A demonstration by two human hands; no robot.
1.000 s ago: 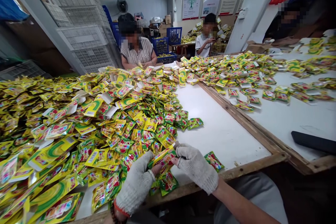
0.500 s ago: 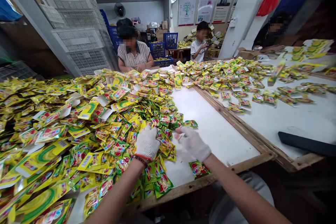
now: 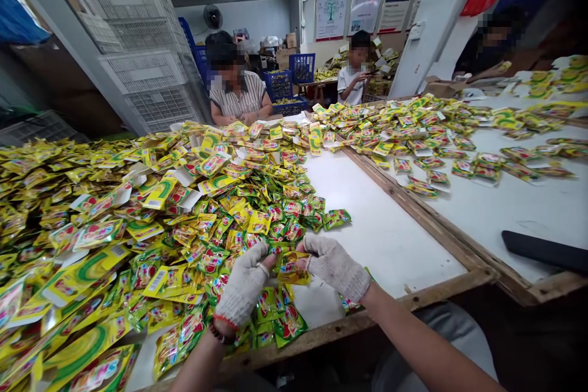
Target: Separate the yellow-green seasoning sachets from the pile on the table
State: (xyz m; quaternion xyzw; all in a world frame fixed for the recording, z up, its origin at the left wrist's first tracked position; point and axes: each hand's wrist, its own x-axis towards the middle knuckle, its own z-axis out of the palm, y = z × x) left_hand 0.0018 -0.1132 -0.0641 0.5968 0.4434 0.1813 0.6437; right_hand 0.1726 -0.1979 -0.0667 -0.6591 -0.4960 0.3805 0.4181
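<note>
Left hand and right hand pinch a packet between them at the right edge of a heap on the white, wood-rimmed table; beyond, I see stacked crates, a fan and posters.

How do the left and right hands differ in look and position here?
Cuff: the left hand's glove has an orange-red edge; the right hand's shows none.
Wrist: the left hand has a dark bracelet below it; the right wrist shows none.
Position: the left hand is over the pile's edge; the right is over white tabletop.
Shared: both wear whitish gloves and meet at one packet.
</note>
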